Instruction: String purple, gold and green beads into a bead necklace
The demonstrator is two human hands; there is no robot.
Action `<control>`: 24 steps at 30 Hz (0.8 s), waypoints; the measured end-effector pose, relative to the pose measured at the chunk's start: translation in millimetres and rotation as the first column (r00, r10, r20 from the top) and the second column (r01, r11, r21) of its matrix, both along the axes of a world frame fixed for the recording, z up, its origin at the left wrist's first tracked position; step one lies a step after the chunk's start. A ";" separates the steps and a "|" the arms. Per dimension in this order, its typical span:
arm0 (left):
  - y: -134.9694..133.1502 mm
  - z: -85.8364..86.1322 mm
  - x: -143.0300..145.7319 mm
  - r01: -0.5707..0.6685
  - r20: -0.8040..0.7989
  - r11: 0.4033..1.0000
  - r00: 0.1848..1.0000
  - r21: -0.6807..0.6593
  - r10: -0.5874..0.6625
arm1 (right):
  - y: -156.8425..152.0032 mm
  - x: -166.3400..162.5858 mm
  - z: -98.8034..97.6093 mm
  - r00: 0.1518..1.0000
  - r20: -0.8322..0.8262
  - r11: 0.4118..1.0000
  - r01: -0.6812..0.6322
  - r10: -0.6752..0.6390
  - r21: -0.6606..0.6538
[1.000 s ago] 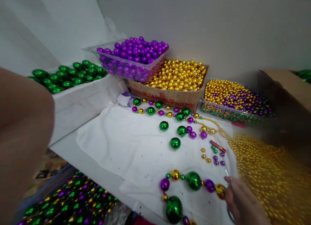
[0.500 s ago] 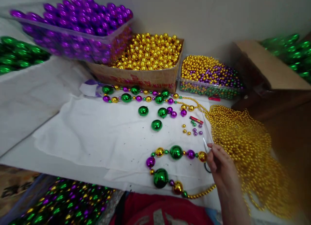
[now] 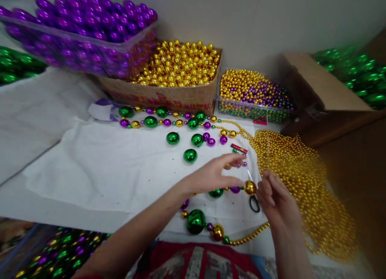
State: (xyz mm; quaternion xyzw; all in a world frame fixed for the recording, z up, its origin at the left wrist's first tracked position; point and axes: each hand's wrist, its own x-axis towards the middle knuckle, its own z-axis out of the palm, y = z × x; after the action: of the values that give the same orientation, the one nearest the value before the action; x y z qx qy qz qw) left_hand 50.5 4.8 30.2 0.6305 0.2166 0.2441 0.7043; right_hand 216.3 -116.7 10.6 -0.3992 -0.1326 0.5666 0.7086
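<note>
My right hand (image 3: 279,200) is closed in a pinch on a thin pale string (image 3: 267,138), whose free end sticks up. Just left of its fingers is a large gold bead (image 3: 249,187), part of a bead strand with purple, gold and green balls. My left hand (image 3: 212,174) reaches across that strand, thumb and fingers apart. Its fingertips hover over small loose beads (image 3: 245,164), partly covering them. Scissors (image 3: 254,204) with black handles lie on the white cloth between the hands. The lower strand has a big green bead (image 3: 196,221) and a gold bead chain (image 3: 251,235).
A finished-looking bead strand (image 3: 150,121) lies behind. Loose green balls (image 3: 190,155) and a red lighter-like item (image 3: 239,148) sit mid-table. Gold chains (image 3: 301,190) heap at right. Bins of purple balls (image 3: 90,37), gold balls (image 3: 183,66) and mixed beads (image 3: 256,92) line the back.
My left hand has come into view from the lower left, over the small beads. The string in my right hand now points straight up. The view has shifted slightly right.
</note>
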 end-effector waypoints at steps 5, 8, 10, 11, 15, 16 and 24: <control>-17.3 -34.2 16.0 0.230 -0.072 0.962 0.973 0.150 -0.221 | 8.5 -8.1 2.2 0.999 -0.030 0.999 -0.038 0.039 0.020; -22.4 -46.9 16.2 0.195 -0.125 0.973 0.976 0.127 -0.180 | 12.6 -10.3 -3.3 1.000 -0.018 1.000 -0.010 0.010 0.009; -25.4 -51.1 13.1 0.191 -0.156 0.977 0.972 0.094 -0.175 | 14.4 -10.8 -8.0 1.000 0.002 1.000 0.020 -0.020 0.002; -26.9 -52.5 11.7 0.186 -0.169 0.979 0.971 0.080 -0.170 | 15.1 -10.8 -10.2 0.999 0.015 0.999 0.033 -0.033 0.000; -31.5 -54.2 11.2 0.146 -0.206 0.985 0.971 0.093 -0.124 | 16.9 -10.2 -15.5 0.992 0.076 0.995 0.097 -0.096 -0.008; -32.1 -53.5 12.1 0.144 -0.217 0.984 0.969 0.107 -0.118 | 17.3 -9.7 -15.8 0.989 0.097 0.993 0.114 -0.112 -0.009; -15.6 -45.9 17.8 0.317 -0.402 0.897 0.898 0.308 -0.179 | 17.2 -1.4 -15.2 0.973 0.198 0.992 0.124 -0.117 -0.023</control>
State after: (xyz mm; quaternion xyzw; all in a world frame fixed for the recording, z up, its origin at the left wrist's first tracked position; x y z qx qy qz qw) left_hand 68.3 -10.8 -15.7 0.8072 0.2101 0.0657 0.5477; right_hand 214.9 -99.4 -4.6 -0.4729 -0.1672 0.4827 0.7179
